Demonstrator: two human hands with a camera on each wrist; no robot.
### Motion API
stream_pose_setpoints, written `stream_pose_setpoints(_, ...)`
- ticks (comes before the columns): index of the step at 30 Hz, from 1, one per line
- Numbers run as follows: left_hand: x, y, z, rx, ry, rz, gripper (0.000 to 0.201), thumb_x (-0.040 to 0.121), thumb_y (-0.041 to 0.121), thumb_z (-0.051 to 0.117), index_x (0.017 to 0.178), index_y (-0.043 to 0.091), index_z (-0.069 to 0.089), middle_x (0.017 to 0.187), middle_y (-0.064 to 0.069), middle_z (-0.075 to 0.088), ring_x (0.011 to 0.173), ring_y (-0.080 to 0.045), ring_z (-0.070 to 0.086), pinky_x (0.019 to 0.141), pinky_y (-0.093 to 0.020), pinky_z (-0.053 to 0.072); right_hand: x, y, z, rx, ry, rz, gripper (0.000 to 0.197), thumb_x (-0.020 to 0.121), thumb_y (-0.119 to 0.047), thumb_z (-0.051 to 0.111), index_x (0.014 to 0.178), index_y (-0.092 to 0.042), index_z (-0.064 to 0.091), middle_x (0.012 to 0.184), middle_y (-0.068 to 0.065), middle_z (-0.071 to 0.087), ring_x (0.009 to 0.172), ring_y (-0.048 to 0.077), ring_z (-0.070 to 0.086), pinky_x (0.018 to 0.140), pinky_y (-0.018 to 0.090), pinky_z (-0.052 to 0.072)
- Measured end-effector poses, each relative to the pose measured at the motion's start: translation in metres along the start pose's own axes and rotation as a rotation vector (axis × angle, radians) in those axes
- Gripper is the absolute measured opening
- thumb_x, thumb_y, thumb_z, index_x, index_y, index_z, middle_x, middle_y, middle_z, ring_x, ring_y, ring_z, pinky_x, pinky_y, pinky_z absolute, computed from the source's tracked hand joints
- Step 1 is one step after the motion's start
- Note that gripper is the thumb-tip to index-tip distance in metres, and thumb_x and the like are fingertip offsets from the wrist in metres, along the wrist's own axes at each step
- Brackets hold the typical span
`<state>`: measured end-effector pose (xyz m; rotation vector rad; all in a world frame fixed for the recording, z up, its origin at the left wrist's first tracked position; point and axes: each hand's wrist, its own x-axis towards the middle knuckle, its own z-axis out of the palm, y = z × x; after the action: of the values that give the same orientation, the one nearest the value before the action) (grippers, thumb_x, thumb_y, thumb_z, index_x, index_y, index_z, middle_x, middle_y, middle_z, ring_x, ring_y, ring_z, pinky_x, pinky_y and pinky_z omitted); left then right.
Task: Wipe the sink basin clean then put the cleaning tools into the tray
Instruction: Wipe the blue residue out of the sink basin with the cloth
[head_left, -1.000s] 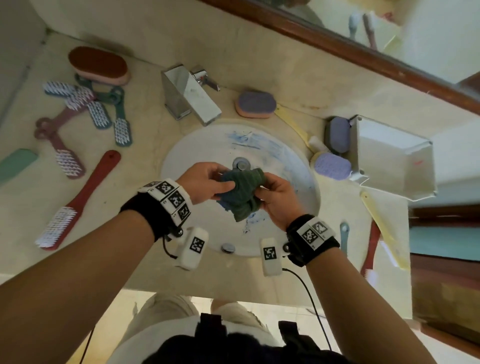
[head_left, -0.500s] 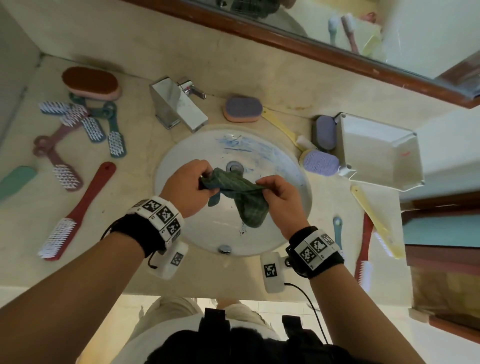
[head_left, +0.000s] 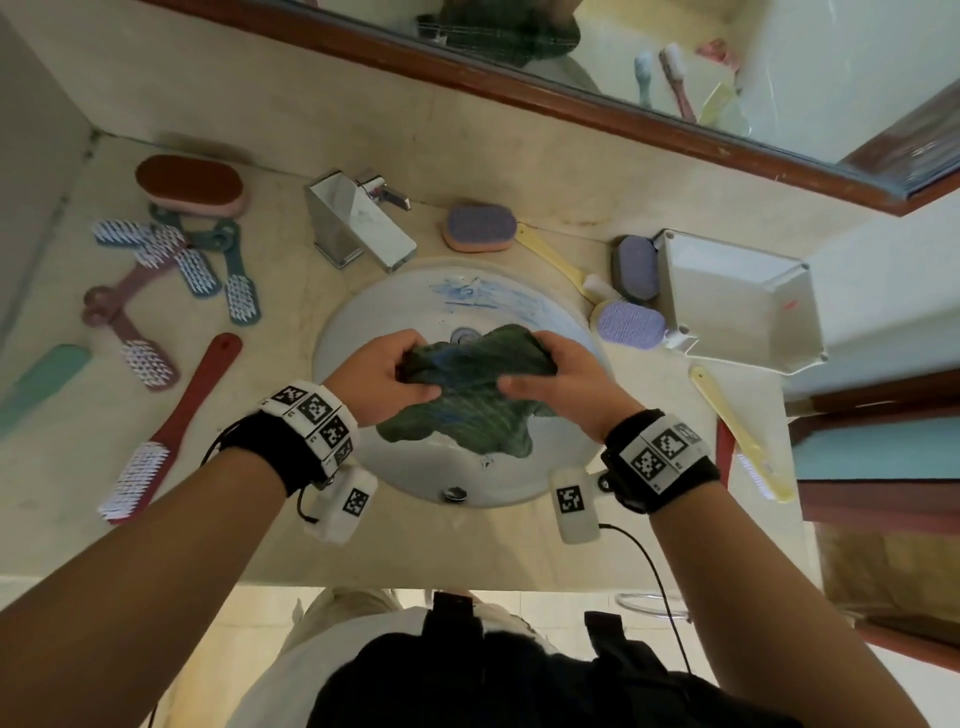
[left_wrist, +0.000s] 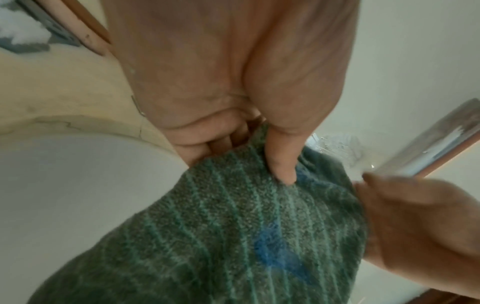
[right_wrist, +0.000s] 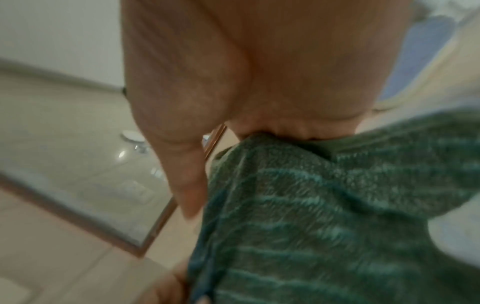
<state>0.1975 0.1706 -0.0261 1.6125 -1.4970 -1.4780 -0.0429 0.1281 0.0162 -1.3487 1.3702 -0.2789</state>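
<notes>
1. Closest to the person, at 6 o'clock in the head view, is the near side of the sink basin (head_left: 415, 467). It looks white and clean there, with only a tiny dark speck.

2. In the middle, both hands hold a green cloth (head_left: 467, 405) over the basin. The left hand (head_left: 379, 382) pinches one edge, with the thumb on top and the fingers curled under. The right hand (head_left: 558, 387) grips the other edge the same way. The cloth is spread out between them and hangs down. It has blue smears on it, so it has picked up some of the mess.

3. A bit farther, at 12 o'clock, blue marks (head_left: 467, 296) still show on the far wall of the basin below the tap (head_left: 358, 223). I think the wiping is only partly done.

4. At 2 o'clock sits the white tray (head_left: 800, 322). It looks empty. No tool has gone in yet.

5. Around the sink lie many tools. At 9 o'clock is a red brush (head_left: 171, 431). At 10 o'clock are small brushes (head_left: 176, 265) and a brown sponge (head_left: 189, 184). Purple sponges (head_left: 631, 322) rest at 1 and 2 o'clock, just beside the tray. A yellow brush (head_left: 737, 431) lies at 3 o'clock.

6. Still to do, I think: wipe off the blue marks, then put the cloth and the tools into the tray.
</notes>
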Motion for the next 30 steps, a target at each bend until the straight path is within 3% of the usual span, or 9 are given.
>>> stream_pose_setpoints(3,0.002,0.002,-0.008,0.063,-0.048,0.048,0.032,0.079,0.009,0.075,0.108,0.016,0.064,0.096,0.001,0.070,0.091,-0.013,0.066,0.085,-0.032,0.054,0.001,-0.003,-0.004,-0.466,-0.027,-0.013,0.013,0.076,-0.018,0.079,0.081,-0.016,0.067,0.071,0.000,0.067,0.066,0.014,0.066,0.063,0.030,0.057)
stream_pose_setpoints(6,0.004,0.006,-0.016,0.203,-0.142,0.089,0.029,0.079,0.011,0.074,0.103,0.026,0.069,0.088,0.008,0.071,0.084,-0.007,0.066,0.080,-0.029,0.053,0.005,0.002,-0.003,-0.557,0.015,0.041,0.025,0.084,-0.022,0.071,0.062,-0.024,0.060,0.057,-0.007,0.056,0.054,0.008,0.055,0.055,0.020,0.042)
stream_pose_setpoints(9,0.006,0.005,-0.019,0.275,-0.260,0.085,0.025,0.077,0.013,0.075,0.094,0.030,0.068,0.080,0.007,0.070,0.077,-0.010,0.066,0.076,-0.030,0.052,0.005,0.005,-0.001,-0.335,0.064,0.057,0.016,0.091,-0.018,0.061,0.076,-0.020,0.064,0.067,-0.002,0.060,0.066,0.015,0.057,0.062,0.027,0.047)
stream_pose_setpoints(14,0.009,0.006,-0.001,0.105,-0.143,0.104,0.044,0.083,0.008,0.070,0.122,0.025,0.060,0.105,0.007,0.068,0.097,-0.009,0.063,0.092,-0.029,0.050,0.008,0.003,0.018,0.021,0.216,0.078,0.021,0.092,-0.004,0.049,0.101,-0.015,0.065,0.089,0.008,0.067,0.084,0.024,0.065,0.075,0.040,0.057)
stream_pose_setpoints(18,0.008,0.014,0.023,0.032,-0.196,0.081,0.084,0.080,0.005,0.069,0.144,0.044,0.030,0.127,0.001,0.048,0.116,-0.015,0.050,0.103,-0.030,0.042,0.009,0.002,0.037,0.841,-0.067,0.092,0.048,0.085,0.010,0.045,0.129,-0.008,0.053,0.124,0.025,0.059,0.107,0.039,0.059,0.088,0.054,0.053)
stream_pose_setpoints(20,0.006,0.011,0.030,0.113,-0.247,0.063,0.093,0.078,0.002,0.069,0.138,0.055,0.020,0.125,0.002,0.035,0.116,-0.017,0.045,0.102,-0.028,0.040,0.010,0.003,0.041,0.953,-0.093,0.063,0.050,0.085,0.007,0.052,0.134,-0.004,0.047,0.130,0.029,0.054,0.111,0.040,0.058,0.092,0.054,0.051)
stream_pose_setpoints(23,-0.004,0.005,0.036,0.039,-0.332,0.111,0.079,0.077,-0.006,0.067,0.138,0.038,0.044,0.134,0.012,0.030,0.119,-0.010,0.045,0.099,-0.023,0.045,0.014,0.007,0.046,0.832,0.088,0.050,0.028,0.085,0.011,0.061,0.110,-0.002,0.057,0.112,0.026,0.063,0.103,0.038,0.064,0.081,0.046,0.057)
stream_pose_setpoints(26,-0.016,-0.004,0.038,-0.248,-0.271,0.072,0.049,0.076,-0.018,0.062,0.112,0.015,0.069,0.132,0.019,0.046,0.109,0.000,0.058,0.089,-0.018,0.050,0.017,0.011,0.047,0.796,0.173,0.057,0.025,0.087,0.015,0.052,0.085,-0.009,0.057,0.089,0.016,0.066,0.087,0.031,0.066,0.068,0.037,0.058)
stream_pose_setpoints(30,-0.013,-0.015,0.036,-0.600,-0.004,-0.136,0.033,0.083,-0.012,0.060,0.104,0.012,0.066,0.115,-0.003,0.065,0.099,-0.023,0.067,0.088,-0.041,0.055,0.014,0.014,0.048,0.856,0.071,0.019,0.035,0.086,0.020,0.043,0.079,-0.012,0.055,0.094,0.018,0.063,0.092,0.034,0.063,0.075,0.041,0.058)
